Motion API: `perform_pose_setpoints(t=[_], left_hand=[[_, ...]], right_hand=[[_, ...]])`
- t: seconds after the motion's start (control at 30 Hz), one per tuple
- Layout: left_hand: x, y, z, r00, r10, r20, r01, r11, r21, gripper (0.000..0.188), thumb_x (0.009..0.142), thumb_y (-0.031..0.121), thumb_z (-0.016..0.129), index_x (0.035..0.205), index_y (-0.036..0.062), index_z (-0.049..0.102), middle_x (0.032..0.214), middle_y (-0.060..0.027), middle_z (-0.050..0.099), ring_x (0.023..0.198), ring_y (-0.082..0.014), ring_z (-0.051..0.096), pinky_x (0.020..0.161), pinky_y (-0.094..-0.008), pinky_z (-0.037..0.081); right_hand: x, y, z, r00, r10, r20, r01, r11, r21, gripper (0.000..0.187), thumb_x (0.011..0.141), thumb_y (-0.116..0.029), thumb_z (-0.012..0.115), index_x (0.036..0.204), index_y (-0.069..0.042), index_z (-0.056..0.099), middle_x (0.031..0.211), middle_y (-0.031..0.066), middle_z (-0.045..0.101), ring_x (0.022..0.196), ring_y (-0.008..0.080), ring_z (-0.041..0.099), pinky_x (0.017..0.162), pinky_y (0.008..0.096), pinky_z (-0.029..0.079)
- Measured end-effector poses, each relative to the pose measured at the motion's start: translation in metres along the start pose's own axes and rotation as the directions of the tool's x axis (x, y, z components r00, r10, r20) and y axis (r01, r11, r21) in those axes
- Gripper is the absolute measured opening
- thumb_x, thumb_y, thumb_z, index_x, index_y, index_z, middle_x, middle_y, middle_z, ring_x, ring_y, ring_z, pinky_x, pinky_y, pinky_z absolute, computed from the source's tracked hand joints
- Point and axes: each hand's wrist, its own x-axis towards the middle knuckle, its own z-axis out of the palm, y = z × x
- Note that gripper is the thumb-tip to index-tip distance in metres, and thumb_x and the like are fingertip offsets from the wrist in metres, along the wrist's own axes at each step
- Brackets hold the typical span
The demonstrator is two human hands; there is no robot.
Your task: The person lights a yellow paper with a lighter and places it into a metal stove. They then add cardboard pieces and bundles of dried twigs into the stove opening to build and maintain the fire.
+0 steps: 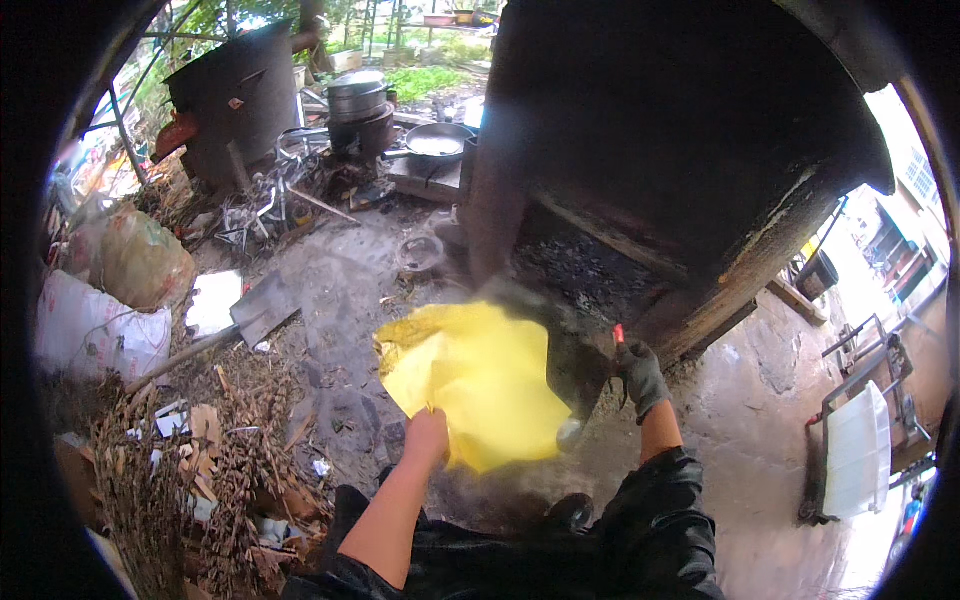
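Observation:
A large crumpled sheet of yellow paper [500, 385], perhaps several layers, spreads out in front of me. My left hand [428, 436], bare, is closed on its near left edge. To the right of the paper, my right hand [643, 380] wears a grey glove and is closed round a slim thing with a red end [619, 334]; its kind does not show. Beyond both hands stands a big soot-black furnace-like body [690, 120], with dark ash or charred bits [590, 270] under its lower edge. The paper hides part of the ground there.
A shovel [264, 312] lies at left by white sacks [105, 325] and a heap of dry stalks [160, 480]. Farther back are a frying pan [440, 141], a steamer pot [357, 97] and a dark drum [235, 110]. A cart with a white panel [858, 455] stands right.

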Motion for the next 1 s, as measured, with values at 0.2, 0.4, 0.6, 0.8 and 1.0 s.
perform_pose_setpoints(t=[0.2, 0.4, 0.6, 0.8, 1.0], left_hand=[[-0.011, 0.018, -0.016, 0.982, -0.106, -0.159, 0.023, 0.89, -0.456, 0.044, 0.087, 0.03, 0.046, 0.093, -0.0111, 0.061, 0.081, -0.0294, 0.064, 0.077, -0.041, 0.065, 0.071, -0.0472, 0.05], [-0.001, 0.014, -0.014, 0.957, -0.159, -0.243, -0.044, 0.75, -0.66, 0.032, 0.084, 0.021, 0.053, 0.095, -0.0088, 0.061, 0.082, -0.0211, 0.064, 0.069, -0.029, 0.063, 0.059, -0.04, 0.049], [0.003, 0.018, -0.016, 0.947, -0.166, -0.274, -0.181, 0.43, -0.885, 0.035, 0.081, 0.003, 0.053, 0.115, -0.0017, 0.056, 0.101, -0.0107, 0.062, 0.084, -0.0243, 0.062, 0.07, -0.0356, 0.05], [0.006, 0.026, -0.018, 0.894, -0.154, -0.42, -0.385, 0.217, -0.897, 0.04, 0.084, -0.001, 0.055, 0.124, 0.0033, 0.052, 0.114, -0.0089, 0.059, 0.097, -0.0217, 0.06, 0.08, -0.0339, 0.051], [0.005, 0.024, -0.022, 0.891, -0.183, -0.415, -0.402, 0.104, -0.91, 0.041, 0.084, 0.0, 0.055, 0.125, 0.0014, 0.05, 0.116, -0.0085, 0.058, 0.101, -0.0231, 0.059, 0.083, -0.0348, 0.051]], right_hand=[[-0.087, -0.064, 0.05, 0.936, -0.052, 0.347, -0.01, 0.985, 0.174, 0.032, 0.096, -0.02, 0.058, 0.125, -0.004, 0.057, 0.103, 0.0026, 0.063, 0.083, 0.0152, 0.06, 0.07, 0.0307, 0.051], [-0.136, -0.077, 0.06, 0.93, -0.102, 0.353, 0.031, 0.979, 0.202, 0.022, 0.094, -0.011, 0.055, 0.115, -0.004, 0.058, 0.095, 0.0028, 0.063, 0.077, 0.0128, 0.059, 0.067, 0.0294, 0.05], [-0.133, -0.056, 0.065, 0.943, -0.119, 0.31, 0.028, 0.958, 0.284, 0.024, 0.093, -0.008, 0.054, 0.117, -0.004, 0.057, 0.096, 0.0027, 0.062, 0.078, 0.0138, 0.059, 0.068, 0.0298, 0.05], [-0.12, -0.028, 0.076, 0.863, -0.165, 0.477, -0.051, 0.912, 0.407, 0.034, 0.094, -0.024, 0.06, 0.122, -0.005, 0.057, 0.109, 0.0063, 0.063, 0.09, 0.0153, 0.062, 0.08, 0.0312, 0.052], [-0.116, -0.025, 0.09, 0.827, -0.06, 0.56, -0.237, 0.865, 0.442, 0.041, 0.096, -0.053, 0.046, 0.1, -0.016, 0.062, 0.074, -0.0038, 0.056, 0.058, 0.0089, 0.049, 0.051, 0.0251, 0.04]])
